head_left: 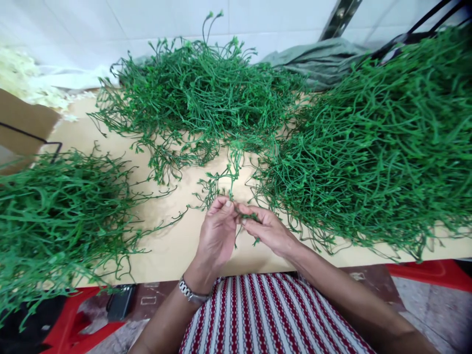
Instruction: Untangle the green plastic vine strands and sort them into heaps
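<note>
Near the front of the table, my left hand (218,227) pinches a green artificial plant stem (231,183), which stands up between thumb and fingers. Right beside it, my right hand (268,227) is closed on small green stem pieces (250,217), and its fingertips meet the left hand's. How the pieces join the upright stem is hidden by the fingers. A few loose sprigs (212,186) lie just beyond my left hand.
Tangled green stems form a pile at the left (55,211), one at the back (206,93) and a large one at the right (379,147). A cardboard box (27,120) and pale flowers (16,73) are at back left. The tiled wall (165,19) closes off the back.
</note>
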A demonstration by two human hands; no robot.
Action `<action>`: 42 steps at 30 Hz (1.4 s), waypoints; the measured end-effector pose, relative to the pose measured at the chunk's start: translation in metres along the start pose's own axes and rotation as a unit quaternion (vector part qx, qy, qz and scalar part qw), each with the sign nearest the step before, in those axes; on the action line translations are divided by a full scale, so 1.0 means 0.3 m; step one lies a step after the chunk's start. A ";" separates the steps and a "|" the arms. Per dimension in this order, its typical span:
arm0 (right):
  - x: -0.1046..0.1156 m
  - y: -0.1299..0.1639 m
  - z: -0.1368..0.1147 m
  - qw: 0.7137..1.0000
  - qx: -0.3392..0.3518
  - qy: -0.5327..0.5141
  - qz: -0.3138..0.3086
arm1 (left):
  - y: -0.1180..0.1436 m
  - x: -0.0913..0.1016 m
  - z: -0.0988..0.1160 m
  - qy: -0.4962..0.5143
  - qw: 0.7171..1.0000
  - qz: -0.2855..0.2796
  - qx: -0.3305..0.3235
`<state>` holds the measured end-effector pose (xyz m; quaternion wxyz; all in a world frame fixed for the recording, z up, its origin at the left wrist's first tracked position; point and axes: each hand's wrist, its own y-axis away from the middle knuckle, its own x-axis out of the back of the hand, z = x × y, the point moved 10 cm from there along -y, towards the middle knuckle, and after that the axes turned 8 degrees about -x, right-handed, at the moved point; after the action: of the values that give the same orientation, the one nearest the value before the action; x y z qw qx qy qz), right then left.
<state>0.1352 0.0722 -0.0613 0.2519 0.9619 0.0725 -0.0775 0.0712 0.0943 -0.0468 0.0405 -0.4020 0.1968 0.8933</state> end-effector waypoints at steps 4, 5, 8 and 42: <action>-0.005 0.001 -0.007 0.999 0.019 0.039 -0.005 | 0.000 0.011 -0.014 0.012 1.000 0.025 0.016; -0.007 0.003 -0.010 0.997 0.025 0.068 -0.009 | 0.001 0.012 -0.018 0.016 0.999 0.027 0.022; -0.021 0.024 -0.039 0.969 0.076 0.234 -0.031 | 0.007 0.006 -0.020 0.027 0.999 0.017 0.034; 0.084 0.055 0.001 0.998 0.009 -0.056 0.034 | 0.112 0.093 0.075 -0.307 0.946 -0.068 -0.083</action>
<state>0.1628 0.0604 -0.0585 0.2499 0.9601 0.0246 -0.1234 0.0287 0.0698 -0.0431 0.1259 -0.1230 0.0721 0.9817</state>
